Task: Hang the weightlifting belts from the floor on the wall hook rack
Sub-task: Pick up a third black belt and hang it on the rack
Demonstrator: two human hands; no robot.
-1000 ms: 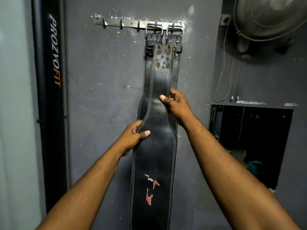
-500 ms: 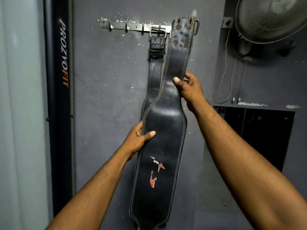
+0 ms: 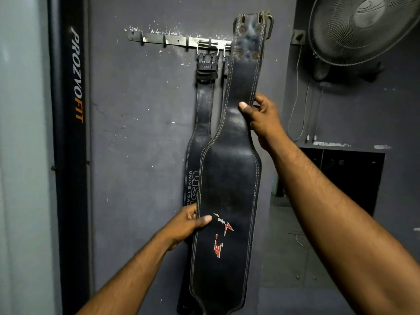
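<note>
A black leather weightlifting belt (image 3: 229,183) with a red logo stands upright in front of the wall. Its buckle end rises above the right end of the metal hook rack (image 3: 172,40). My right hand (image 3: 261,119) grips its narrow upper part. My left hand (image 3: 188,223) holds its left edge near the logo. Behind it a second black belt (image 3: 203,119) with white lettering hangs by its buckle from a rack hook. Another buckle shows just right of that one, mostly hidden by the belt I hold.
A wall fan (image 3: 363,28) is mounted at the upper right with cords hanging below it. A dark opening (image 3: 350,178) lies in the wall at right. A black upright post with "PROZVOFIT" lettering (image 3: 72,133) stands at left. Several free hooks sit on the rack's left part.
The belt in my hands has been lifted off the rack and moved up and right. Its buckle end now stands above the rack, and the belt behind it is uncovered.
</note>
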